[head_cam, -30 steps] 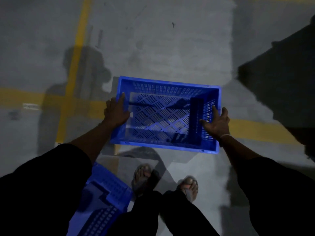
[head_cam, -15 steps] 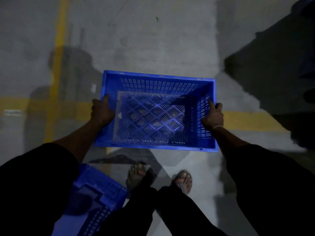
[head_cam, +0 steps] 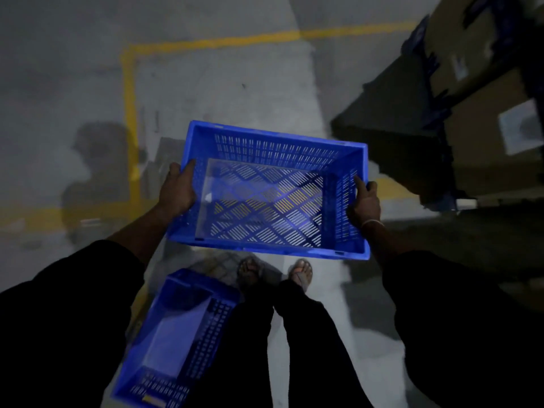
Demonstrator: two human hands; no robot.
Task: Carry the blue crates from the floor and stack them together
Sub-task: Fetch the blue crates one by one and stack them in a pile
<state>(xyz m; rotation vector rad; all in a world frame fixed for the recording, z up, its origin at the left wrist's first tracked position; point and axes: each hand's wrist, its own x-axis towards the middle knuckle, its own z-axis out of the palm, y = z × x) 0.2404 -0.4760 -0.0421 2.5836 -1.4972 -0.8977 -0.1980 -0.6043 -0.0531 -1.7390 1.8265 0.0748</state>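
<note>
You are holding a blue crate (head_cam: 272,189) in the air in front of you, open side up, with one hand on each short end. Your left hand (head_cam: 178,191) wraps the left wall, its fingers (head_cam: 188,169) curled over the rim and closed on the plastic. Your right hand (head_cam: 365,200) grips the right wall the same way, thumb inside against the slotted side, a pale band at the wrist. The crate is empty; through its slotted bottom you can see the grey floor (head_cam: 223,83) and a bit of the yellow line (head_cam: 129,113) painted on it. It hangs above your feet, tilted slightly down toward the right.

A second blue crate (head_cam: 179,340) sits on the floor at your lower left, just beside your left leg, also open side up and empty. To the right, dim and blurred, stand cardboard boxes (head_cam: 482,92) on dark shelving.
</note>
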